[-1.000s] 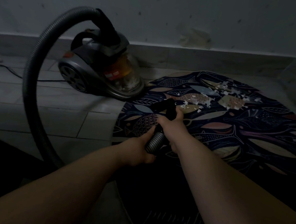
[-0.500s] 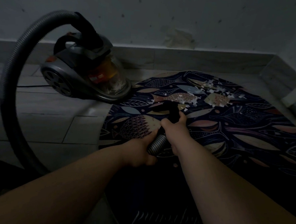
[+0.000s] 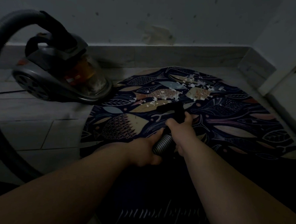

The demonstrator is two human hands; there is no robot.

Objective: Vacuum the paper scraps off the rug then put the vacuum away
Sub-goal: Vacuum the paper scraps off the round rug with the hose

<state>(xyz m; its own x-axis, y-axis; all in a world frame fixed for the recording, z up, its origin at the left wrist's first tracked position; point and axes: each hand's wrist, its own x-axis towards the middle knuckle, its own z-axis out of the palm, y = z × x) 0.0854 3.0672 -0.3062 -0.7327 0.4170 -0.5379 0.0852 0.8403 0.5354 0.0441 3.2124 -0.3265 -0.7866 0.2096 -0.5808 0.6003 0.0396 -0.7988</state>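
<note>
In the head view, dim light covers a tiled floor (image 3: 33, 129) with a round, dark rug (image 3: 232, 119) printed with fish and leaves filling the centre and right of the frame. Both forearms reach in from the bottom edge and meet just below the centre. The left hand (image 3: 146, 152) is curled round the ribbed grey hose (image 3: 161, 144), gripping it from the left side. The right hand (image 3: 181, 129), just above and to the right, is wrapped round the black nozzle (image 3: 174, 109), which points up and left and lies low over the rug; whether its tip touches the rug cannot be told. White paper scraps (image 3: 163, 96) lie scattered on the rug just beyond the nozzle tip, with more spread toward the rug's far edge in the upper centre. The grey vacuum (image 3: 60, 78), with its clear dust bin facing the rug, stands on the tiles at the left, just beside the rug's edge. The hose rises from its top, arcs out past the left edge and returns at lower left. A pale wall (image 3: 166, 18) and a stone skirting (image 3: 181, 55) run behind, and a thin cord (image 3: 6, 92) lies on the tiles at far left.
</note>
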